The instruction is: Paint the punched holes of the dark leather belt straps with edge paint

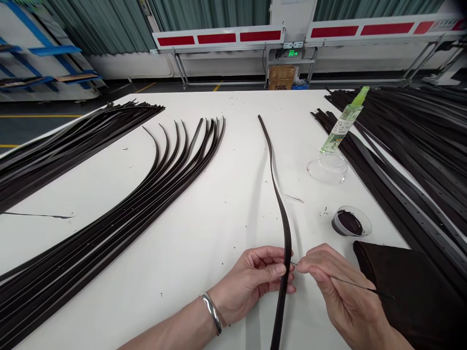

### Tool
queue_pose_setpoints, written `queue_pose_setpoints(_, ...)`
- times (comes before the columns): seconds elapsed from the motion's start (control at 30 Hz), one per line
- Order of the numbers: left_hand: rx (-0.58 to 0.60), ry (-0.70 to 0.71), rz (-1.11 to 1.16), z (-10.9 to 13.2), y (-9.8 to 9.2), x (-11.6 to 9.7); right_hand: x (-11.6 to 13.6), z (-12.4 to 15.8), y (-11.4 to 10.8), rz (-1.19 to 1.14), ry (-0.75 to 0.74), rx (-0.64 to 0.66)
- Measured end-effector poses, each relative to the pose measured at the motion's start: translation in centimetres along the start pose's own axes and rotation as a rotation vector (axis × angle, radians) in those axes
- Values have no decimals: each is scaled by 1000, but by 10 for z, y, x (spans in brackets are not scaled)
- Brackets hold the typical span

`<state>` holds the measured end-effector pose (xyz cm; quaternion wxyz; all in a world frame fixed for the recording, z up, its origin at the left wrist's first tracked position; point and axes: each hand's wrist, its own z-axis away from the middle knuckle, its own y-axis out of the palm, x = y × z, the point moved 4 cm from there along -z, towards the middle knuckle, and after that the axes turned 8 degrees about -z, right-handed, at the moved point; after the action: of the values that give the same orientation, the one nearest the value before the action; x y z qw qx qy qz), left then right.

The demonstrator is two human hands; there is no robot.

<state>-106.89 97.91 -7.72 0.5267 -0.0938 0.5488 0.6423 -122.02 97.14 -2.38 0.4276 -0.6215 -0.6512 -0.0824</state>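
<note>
Dark leather belt strap (280, 204), single piece, runs up the middle of the white tabletop (237, 146) in a loose S-curve; its near end is cut off by the bottom of the frame, and its far tip points toward the far edge. Left hand (251, 284), a silver bangle (211, 313) on its wrist, pinches the strap between thumb and fingers, the thumb and fingertips partly hidden behind it. Right hand (337, 287) sits just beside, apart from the left, and grips a thin dark rod (350, 283) whose fine tip reaches the strap's edge; whether they touch is too small to make out, and the rod's far end fades against a dark cloth (404, 291) at the tabletop's near right corner, the cloth running out of frame. Also on the right: a glass dish of dark liquid (350, 221); a clear glass bowl (327, 167); a green-capped spray bottle (341, 124) tilted with its base in that bowl. Along the right edge lie heaped punched belts (408, 204), their far ends overlapping and hard to count. Left side: a fanned bundle of belts (146, 194) and a second bundle (73, 150), both running past the tabletop's left edge or the frame. Beyond the far edge stands a cardboard box (281, 78).
</note>
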Motion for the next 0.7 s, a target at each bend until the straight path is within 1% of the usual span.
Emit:
queue_pose_setpoints(0.17,-8,-6,1,0,0,0,0,0,0,6,-1,-27)
queue_pose_setpoints(0.27,-10,-3,4,0,1,0,-2,1,2,-11,16,-20)
queue_pose_setpoints(0.37,-2,-5,5,0,1,1,-4,5,1,-25,51,-9)
queue_pose_setpoints(0.43,-1,-4,13,1,0,1,-5,9,-1,-44,103,-8)
queue_pose_setpoints(0.47,-3,-2,16,1,0,1,-6,12,-4,-48,148,-36)
queue_pose_setpoints(0.5,-5,-2,20,1,-1,1,-8,14,-7,-47,209,-92)
queue_pose_setpoints(0.6,0,-22,24,2,-2,1,-16,20,-15,-59,472,-313)
queue_pose_setpoints(0.63,5,-29,24,2,-1,0,-20,20,-15,-78,566,-338)
queue_pose_setpoints(0.67,11,-33,25,3,-1,0,-23,18,-12,-105,651,-324)
queue_pose_setpoints(0.7,18,-34,25,3,0,-1,-27,15,-8,-141,723,-283)
